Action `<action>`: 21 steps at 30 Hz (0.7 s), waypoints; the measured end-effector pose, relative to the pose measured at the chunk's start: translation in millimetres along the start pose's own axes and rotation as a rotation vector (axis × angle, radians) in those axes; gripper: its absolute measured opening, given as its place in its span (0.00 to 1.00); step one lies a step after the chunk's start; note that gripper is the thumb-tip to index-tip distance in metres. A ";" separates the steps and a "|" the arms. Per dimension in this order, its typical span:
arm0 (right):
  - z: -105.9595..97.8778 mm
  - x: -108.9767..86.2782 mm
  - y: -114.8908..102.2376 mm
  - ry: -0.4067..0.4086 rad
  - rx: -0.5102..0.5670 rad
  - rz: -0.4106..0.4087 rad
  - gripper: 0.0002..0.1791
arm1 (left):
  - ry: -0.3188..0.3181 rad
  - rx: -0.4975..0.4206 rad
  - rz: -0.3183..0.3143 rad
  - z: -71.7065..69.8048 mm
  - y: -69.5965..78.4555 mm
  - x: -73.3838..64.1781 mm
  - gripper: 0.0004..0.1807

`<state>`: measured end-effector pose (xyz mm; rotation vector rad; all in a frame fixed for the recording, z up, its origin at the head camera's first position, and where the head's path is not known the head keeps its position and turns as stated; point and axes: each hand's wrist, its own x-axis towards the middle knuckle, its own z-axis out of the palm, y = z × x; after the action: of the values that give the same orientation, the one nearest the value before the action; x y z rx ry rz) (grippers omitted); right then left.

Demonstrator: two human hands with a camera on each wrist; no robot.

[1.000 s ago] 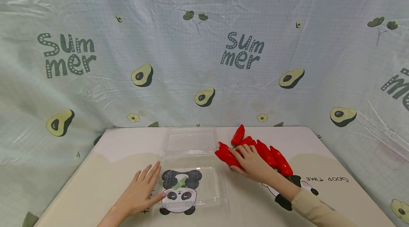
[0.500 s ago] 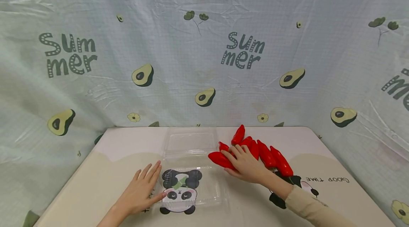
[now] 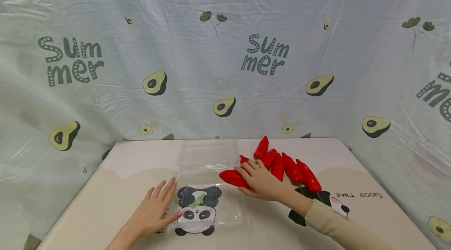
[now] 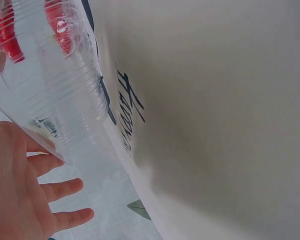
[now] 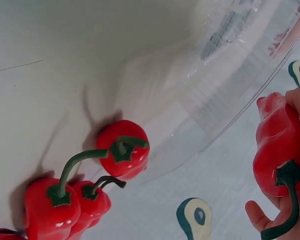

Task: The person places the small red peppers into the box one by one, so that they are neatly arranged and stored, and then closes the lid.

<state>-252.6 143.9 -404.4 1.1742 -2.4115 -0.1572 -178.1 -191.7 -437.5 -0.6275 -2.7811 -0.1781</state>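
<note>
In the head view my right hand (image 3: pixel 262 182) grips a red pepper (image 3: pixel 232 178), its tip pointing left over the near right corner of the lid. The right wrist view shows the same pepper with its curled green stem. A clear plastic clamshell box (image 3: pixel 235 214) lies open on the table, its lid (image 3: pixel 209 157) folded back. Beside the box's left edge, my left hand (image 3: pixel 151 211) lies with straight fingers, the thumb over the rim. The left wrist view shows those fingers along the box wall (image 4: pixel 65 90).
Several more red peppers (image 3: pixel 291 168) with green stems lie fanned out behind and right of my right hand. The table mat (image 3: pixel 141 177) carries panda prints, one seen through the box. A patterned cloth (image 3: pixel 190 54) hangs behind and around the table.
My right hand has drawn the red pepper leftward out of the pile towards the box. The left hand stays at the box's edge, and the box has not moved.
</note>
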 end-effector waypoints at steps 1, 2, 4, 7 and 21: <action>0.0 1.2 -0.9 -0.003 0.004 0.000 0.31 | 0.002 -0.001 0.000 0.1 0.1 0.0 0.44; 0.2 2.2 -1.8 -0.008 0.007 -0.001 0.31 | 0.005 -0.002 0.001 0.3 0.2 0.1 0.44; 0.0 4.2 -4.1 -0.017 0.015 -0.004 0.30 | 0.007 -0.004 0.002 0.4 0.4 0.3 0.44; 0.2 7.1 -8.6 -0.028 0.013 -0.017 0.30 | 0.002 -0.005 0.000 0.4 0.2 0.3 0.44; 5.8 24.8 -25.4 -0.014 -0.001 -0.105 0.28 | 0.006 0.003 0.000 1.8 -1.7 0.3 0.44</action>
<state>-250.1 108.2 -408.4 1.3044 -2.3620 -0.1994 -179.5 -192.7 -439.3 -0.6250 -2.7752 -0.1749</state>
